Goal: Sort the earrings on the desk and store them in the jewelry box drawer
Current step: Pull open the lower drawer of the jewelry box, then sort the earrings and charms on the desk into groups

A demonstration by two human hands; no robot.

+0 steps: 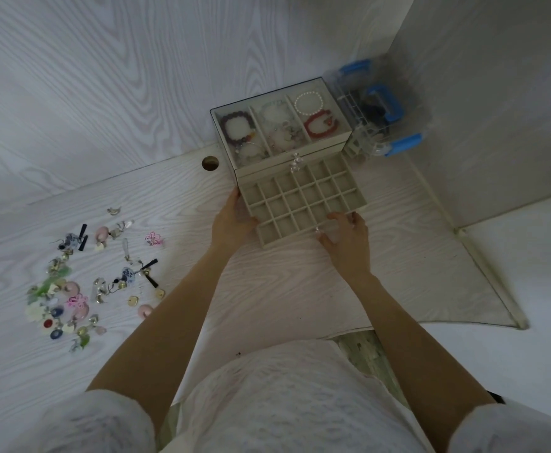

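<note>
drawer (303,204) pulled out of the jewelry box (280,125), gripped at both sides.

its front right corner is clasped by the right hand (346,238), fingers curled; its left edge is pinched by the left hand (233,217), both arms outstretched. the earrings (84,282) are scattered on the counter (284,289), well to the left.

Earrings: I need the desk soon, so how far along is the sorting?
Barely begun. Done: the drawer is pulled out of the jewelry box, its compartments all empty. In hand: the left hand is on the drawer's side and the right hand at its front knob. Left: every one of the earrings lies unsorted on the desk.
</note>
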